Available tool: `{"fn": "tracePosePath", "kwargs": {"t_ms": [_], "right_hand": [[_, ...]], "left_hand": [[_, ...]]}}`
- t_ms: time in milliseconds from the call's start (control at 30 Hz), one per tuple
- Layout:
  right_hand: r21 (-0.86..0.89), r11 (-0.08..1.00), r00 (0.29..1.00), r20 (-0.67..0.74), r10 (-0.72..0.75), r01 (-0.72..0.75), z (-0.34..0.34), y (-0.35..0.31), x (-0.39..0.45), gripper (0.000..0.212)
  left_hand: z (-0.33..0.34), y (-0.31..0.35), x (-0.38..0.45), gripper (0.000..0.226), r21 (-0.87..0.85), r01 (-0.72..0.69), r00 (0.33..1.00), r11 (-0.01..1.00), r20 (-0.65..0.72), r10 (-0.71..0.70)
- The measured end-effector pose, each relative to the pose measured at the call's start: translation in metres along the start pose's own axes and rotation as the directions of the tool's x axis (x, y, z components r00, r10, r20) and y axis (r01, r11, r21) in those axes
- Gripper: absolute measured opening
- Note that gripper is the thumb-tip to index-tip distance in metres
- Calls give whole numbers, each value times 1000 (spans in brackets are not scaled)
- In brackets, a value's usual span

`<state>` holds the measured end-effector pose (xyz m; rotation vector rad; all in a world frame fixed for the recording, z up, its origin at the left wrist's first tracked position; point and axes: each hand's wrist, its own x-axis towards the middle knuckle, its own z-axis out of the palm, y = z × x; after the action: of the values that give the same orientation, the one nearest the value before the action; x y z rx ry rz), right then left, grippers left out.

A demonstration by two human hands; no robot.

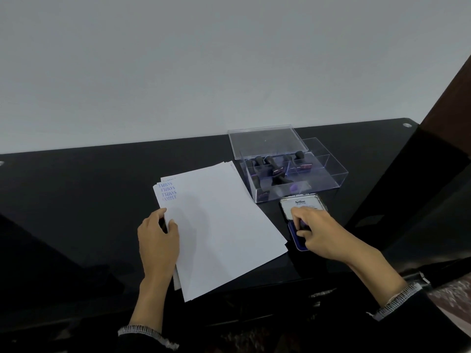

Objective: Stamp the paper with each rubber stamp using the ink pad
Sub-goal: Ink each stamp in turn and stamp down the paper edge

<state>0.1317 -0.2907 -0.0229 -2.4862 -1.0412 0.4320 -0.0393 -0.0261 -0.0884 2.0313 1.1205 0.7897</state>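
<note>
Both forearms reach forward from the bottom edge over the glossy black table (76,200), each in a dark sleeve with a pale stitched cuff. The left hand (158,238) lies at the left edge of the stack of white paper sheets (216,225), wrist straight, thumb set on the top sheet and the other fingers curled round the edge of the stack — they pinch it there. The right hand (318,233) comes in from the lower right, knuckles up, held low over the open blue ink pad (297,240).

The right hand covers most of the small dark-handled rubber stamp (303,224) it holds; only a dark, purple-tinged piece shows between the fingers, so its face and any contact with the pad cannot be made out. The fingers are bent and close together, clamped on that stamp. The pad's white hinged lid (302,206), printed "Artline", stands open behind the hand.

The top sheet is blank where it shows; the sheet under it pokes out at the far left corner with rows of blue "SAMPLE" prints (169,191), the lowest faint. Just beyond the pad sits a clear acrylic compartment box (331,169) — lid tipped back — holding several more dark-handled stamps (276,169), blurred through the plastic.
</note>
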Motion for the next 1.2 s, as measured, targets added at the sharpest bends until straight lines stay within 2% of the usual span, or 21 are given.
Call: {"fn": "tracePosePath", "kwargs": {"t_ms": [133, 300, 400, 467, 567, 633, 767, 933, 1067, 1200], "right_hand": [[-115, 993, 1000, 9, 14, -12, 2, -3, 1, 31], [-277, 958, 996, 29, 83, -71, 2, -21, 5, 23], [-367, 925, 993, -100, 68, -100, 0, -45, 14, 20], [-213, 977, 977, -213, -20, -26, 3, -69, 26, 24], [196, 973, 954, -292, -63, 124, 17, -109, 51, 23], [365, 924, 967, -254, -19, 114, 31, -130, 72, 17], [535, 842, 990, -139, 6, 70, 59, -151, 111, 8], [387, 910, 979, -186, -82, 150, 77, -170, 145, 15], [256, 946, 980, -69, -188, 200, 82, -181, 163, 18], [162, 963, 974, 24, -224, 217, 82, -190, 175, 20]], "left_hand": [[-8, -1, 7, 37, 19, -14, 999, 1000, 34, 14], [-21, -4, 22, 29, 78, -98, 992, 992, 86, 91], [-26, -9, 30, 25, 99, -146, 985, 984, 107, 136], [-26, -13, 33, 22, 102, -190, 979, 976, 95, 181], [-24, -17, 36, 20, 125, -205, 977, 971, 89, 194], [-23, -21, 38, 21, 145, -219, 974, 965, 97, 207], [-22, -24, 40, 23, 210, -211, 976, 955, 96, 195], [-19, -27, 43, 27, 251, -199, 978, 947, 111, 176], [-18, -30, 44, 28, 266, -200, 979, 943, 94, 181], [-16, -30, 44, 32, 265, -199, 979, 944, 86, 183]]}}
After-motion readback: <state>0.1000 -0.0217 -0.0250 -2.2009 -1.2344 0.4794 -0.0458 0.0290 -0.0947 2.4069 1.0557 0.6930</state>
